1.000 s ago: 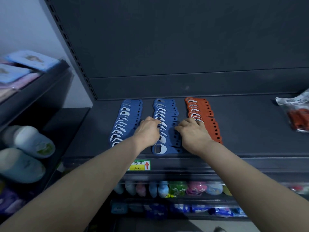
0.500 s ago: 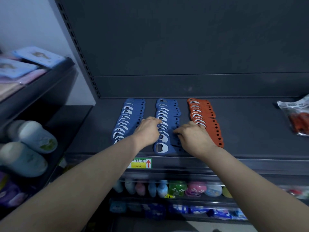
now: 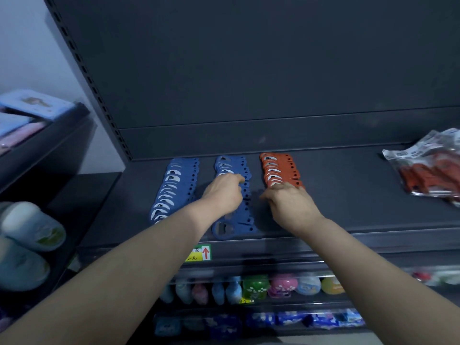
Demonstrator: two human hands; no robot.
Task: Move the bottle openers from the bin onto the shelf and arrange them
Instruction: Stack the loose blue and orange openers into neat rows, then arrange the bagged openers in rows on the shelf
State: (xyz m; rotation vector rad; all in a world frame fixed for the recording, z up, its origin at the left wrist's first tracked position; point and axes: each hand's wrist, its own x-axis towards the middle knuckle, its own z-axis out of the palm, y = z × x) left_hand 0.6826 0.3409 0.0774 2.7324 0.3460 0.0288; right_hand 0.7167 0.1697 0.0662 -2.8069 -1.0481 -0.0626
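Three rows of overlapping bottle openers lie on the dark shelf (image 3: 348,195): a left blue row (image 3: 171,185), a middle blue row (image 3: 230,163) and an orange row (image 3: 276,168). My left hand (image 3: 222,195) rests on the middle blue row about halfway along, fingers bent down onto the openers. My right hand (image 3: 288,202) lies over the near half of the orange row, fingertips touching it and hiding the openers beneath. No bin is in view.
A clear plastic bag of orange openers (image 3: 430,175) lies at the shelf's right end. A yellow price label (image 3: 199,252) is on the front rail. Slippers (image 3: 29,230) sit on the left rack, and colourful small goods (image 3: 256,286) fill the shelf below.
My right hand has left the middle blue row and moved right onto the orange row. My left hand has slid farther back along the middle blue row.
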